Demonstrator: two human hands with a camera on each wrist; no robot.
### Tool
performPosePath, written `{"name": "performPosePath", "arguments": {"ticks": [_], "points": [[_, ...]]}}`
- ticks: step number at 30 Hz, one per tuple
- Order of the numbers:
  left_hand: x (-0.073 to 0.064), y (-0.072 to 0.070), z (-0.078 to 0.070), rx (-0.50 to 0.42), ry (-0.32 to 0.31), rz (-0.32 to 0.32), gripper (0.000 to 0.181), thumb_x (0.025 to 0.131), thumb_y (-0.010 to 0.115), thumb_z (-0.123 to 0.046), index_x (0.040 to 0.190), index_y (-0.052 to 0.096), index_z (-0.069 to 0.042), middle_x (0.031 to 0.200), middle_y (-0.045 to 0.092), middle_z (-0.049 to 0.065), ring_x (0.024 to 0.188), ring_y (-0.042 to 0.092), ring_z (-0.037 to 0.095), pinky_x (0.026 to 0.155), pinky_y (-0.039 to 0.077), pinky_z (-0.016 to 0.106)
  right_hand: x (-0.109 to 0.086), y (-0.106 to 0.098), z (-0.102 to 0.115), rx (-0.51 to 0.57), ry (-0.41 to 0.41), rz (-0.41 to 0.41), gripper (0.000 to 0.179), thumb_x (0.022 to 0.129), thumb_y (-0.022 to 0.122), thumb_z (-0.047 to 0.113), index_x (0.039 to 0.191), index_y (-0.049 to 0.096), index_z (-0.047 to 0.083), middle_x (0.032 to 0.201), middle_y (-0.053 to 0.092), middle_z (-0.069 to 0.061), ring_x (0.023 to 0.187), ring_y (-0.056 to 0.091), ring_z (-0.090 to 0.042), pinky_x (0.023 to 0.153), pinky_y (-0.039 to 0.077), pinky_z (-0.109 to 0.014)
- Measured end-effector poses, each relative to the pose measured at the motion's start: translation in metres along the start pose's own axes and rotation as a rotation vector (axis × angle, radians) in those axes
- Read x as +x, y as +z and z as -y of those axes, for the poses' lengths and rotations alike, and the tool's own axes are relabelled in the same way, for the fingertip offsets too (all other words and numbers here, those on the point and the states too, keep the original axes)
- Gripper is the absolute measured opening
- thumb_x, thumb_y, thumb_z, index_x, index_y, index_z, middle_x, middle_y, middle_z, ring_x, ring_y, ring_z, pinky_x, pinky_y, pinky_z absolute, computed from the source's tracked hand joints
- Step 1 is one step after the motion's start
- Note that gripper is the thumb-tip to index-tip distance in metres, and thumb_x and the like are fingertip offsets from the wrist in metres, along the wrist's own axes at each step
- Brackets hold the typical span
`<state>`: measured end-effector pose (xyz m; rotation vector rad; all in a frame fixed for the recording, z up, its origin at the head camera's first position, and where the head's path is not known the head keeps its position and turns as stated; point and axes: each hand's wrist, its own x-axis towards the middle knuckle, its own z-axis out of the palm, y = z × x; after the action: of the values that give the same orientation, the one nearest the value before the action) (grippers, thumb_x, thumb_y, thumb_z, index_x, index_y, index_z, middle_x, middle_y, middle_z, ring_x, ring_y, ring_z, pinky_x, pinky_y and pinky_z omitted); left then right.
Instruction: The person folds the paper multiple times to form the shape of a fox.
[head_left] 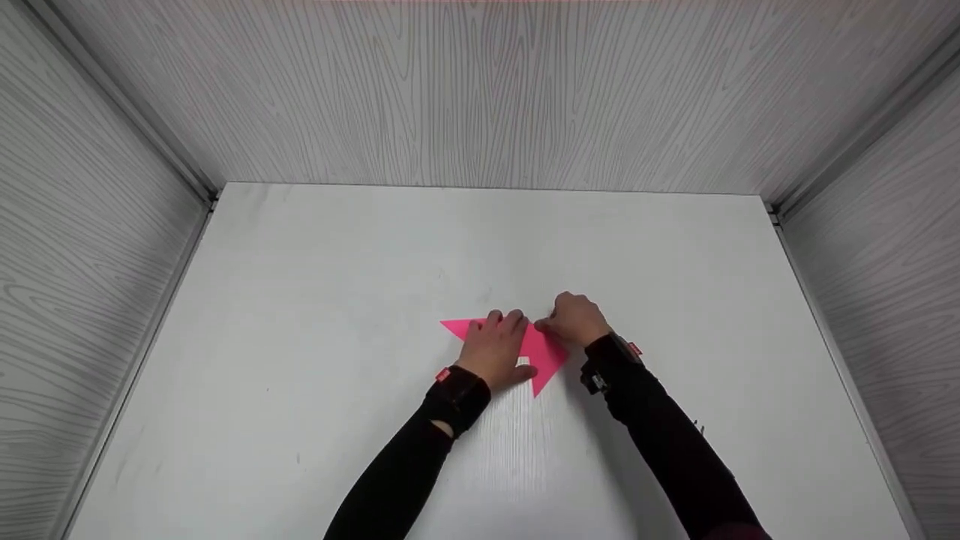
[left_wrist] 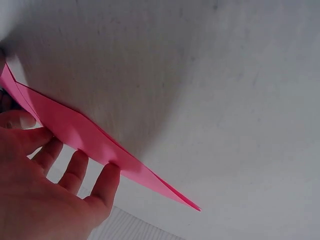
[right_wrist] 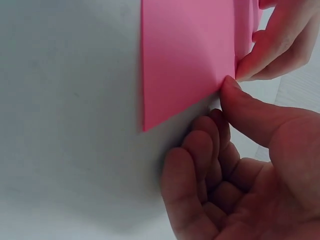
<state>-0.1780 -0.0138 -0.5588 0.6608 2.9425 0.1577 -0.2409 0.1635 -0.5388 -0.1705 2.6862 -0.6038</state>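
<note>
A folded piece of bright pink paper (head_left: 546, 351) lies on the white table, with one sharp point to the left and another toward the near side. Across its middle rests my left hand (head_left: 491, 351), fingers spread and fingertips at the far edge. The left wrist view shows those fingertips touching the folded pink strip (left_wrist: 75, 130), whose layers part slightly along one edge. My right hand (head_left: 577, 321) pinches the paper's far right edge. In the right wrist view, the thumb of the right hand (right_wrist: 240, 165) meets the paper's edge, close to the left fingertips; the other fingers are curled under.
Grey wood-grain panels enclose the white tabletop (head_left: 337, 262) at the back (head_left: 480, 97), left (head_left: 82, 247) and right (head_left: 877, 247). Both forearms wear dark sleeves, with a strapped device (head_left: 457, 394) on the left wrist and another camera device (head_left: 594, 377) on the right.
</note>
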Motion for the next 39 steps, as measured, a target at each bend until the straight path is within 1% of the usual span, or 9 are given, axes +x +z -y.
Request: {"name": "performPosePath", "arguments": {"ticks": [6, 15, 19, 23, 25, 27, 31, 35, 39], "points": [[0.001, -0.001, 0.0, -0.02, -0.007, 0.024, 0.086, 0.09, 0.077, -0.057, 0.158, 0.048, -0.014, 0.158, 0.052, 0.005, 0.142, 0.052, 0.028, 0.107, 0.052, 0.051, -0.007, -0.006, -0.013, -0.031, 0.015, 0.097, 0.046, 0.096, 0.073, 0.029, 0.06, 0.048, 0.016, 0.055, 0.04, 0.006, 0.06, 0.041, -0.014, 0.056, 0.034, -0.027], [-0.001, -0.002, 0.001, -0.055, -0.012, 0.026, 0.087, 0.089, 0.078, -0.055, 0.158, 0.047, -0.012, 0.158, 0.052, 0.006, 0.143, 0.05, 0.028, 0.108, 0.051, 0.051, -0.028, -0.008, -0.037, -0.03, 0.052, 0.15, 0.035, 0.096, 0.074, 0.03, 0.071, 0.064, 0.008, 0.059, 0.047, 0.003, 0.063, 0.046, -0.015, 0.058, 0.038, -0.028], [-0.002, -0.003, 0.001, -0.061, -0.011, 0.021, 0.085, 0.09, 0.078, -0.054, 0.158, 0.048, -0.012, 0.158, 0.052, 0.006, 0.143, 0.051, 0.028, 0.108, 0.051, 0.051, -0.033, -0.008, -0.04, -0.023, 0.031, 0.15, 0.036, 0.097, 0.073, 0.028, 0.068, 0.063, 0.009, 0.059, 0.044, 0.005, 0.064, 0.044, -0.015, 0.059, 0.036, -0.028], [-0.002, -0.001, 0.001, -0.05, -0.007, 0.01, 0.085, 0.09, 0.077, -0.056, 0.157, 0.048, -0.012, 0.157, 0.053, 0.006, 0.143, 0.051, 0.028, 0.107, 0.051, 0.051, -0.035, -0.008, -0.042, -0.027, 0.011, 0.151, 0.04, 0.097, 0.071, 0.027, 0.063, 0.057, 0.013, 0.058, 0.04, 0.006, 0.064, 0.042, -0.014, 0.059, 0.035, -0.027], [-0.002, 0.0, 0.001, -0.045, -0.005, 0.001, 0.085, 0.091, 0.076, -0.057, 0.157, 0.048, -0.012, 0.157, 0.053, 0.006, 0.143, 0.051, 0.028, 0.107, 0.051, 0.05, -0.035, -0.008, -0.043, -0.03, 0.006, 0.149, 0.039, 0.098, 0.071, 0.027, 0.064, 0.058, 0.011, 0.059, 0.041, 0.005, 0.065, 0.042, -0.014, 0.059, 0.035, -0.027], [-0.001, 0.001, 0.001, -0.049, -0.007, -0.001, 0.085, 0.091, 0.076, -0.057, 0.158, 0.047, -0.013, 0.158, 0.052, 0.006, 0.144, 0.05, 0.028, 0.107, 0.05, 0.05, -0.034, -0.008, -0.044, -0.028, 0.005, 0.142, 0.035, 0.098, 0.071, 0.028, 0.07, 0.065, 0.008, 0.063, 0.045, 0.004, 0.067, 0.044, -0.015, 0.061, 0.036, -0.027], [0.001, 0.004, 0.0, -0.072, -0.008, 0.004, 0.086, 0.091, 0.076, -0.057, 0.158, 0.046, -0.013, 0.16, 0.05, 0.007, 0.146, 0.048, 0.028, 0.109, 0.049, 0.051, -0.036, -0.006, -0.047, -0.017, 0.023, 0.121, 0.03, 0.098, 0.072, 0.029, 0.09, 0.076, 0.0, 0.076, 0.06, -0.003, 0.073, 0.051, -0.017, 0.064, 0.041, -0.028], [0.001, 0.005, 0.001, -0.089, -0.013, 0.023, 0.085, 0.092, 0.075, -0.056, 0.159, 0.044, -0.014, 0.161, 0.048, 0.007, 0.148, 0.045, 0.029, 0.111, 0.047, 0.052, -0.04, -0.002, -0.047, 0.005, 0.017, 0.078, 0.028, 0.098, 0.071, 0.026, 0.099, 0.075, -0.002, 0.084, 0.067, -0.009, 0.075, 0.055, -0.018, 0.066, 0.044, -0.029], [0.001, 0.002, 0.002, -0.104, -0.017, 0.023, 0.084, 0.091, 0.077, -0.054, 0.158, 0.045, -0.015, 0.16, 0.049, 0.007, 0.147, 0.046, 0.029, 0.11, 0.047, 0.053, -0.042, 0.002, -0.039, 0.056, -0.008, 0.015, 0.022, 0.097, 0.071, 0.02, 0.105, 0.072, 0.0, 0.091, 0.071, -0.012, 0.079, 0.06, -0.021, 0.07, 0.049, -0.032]]}}
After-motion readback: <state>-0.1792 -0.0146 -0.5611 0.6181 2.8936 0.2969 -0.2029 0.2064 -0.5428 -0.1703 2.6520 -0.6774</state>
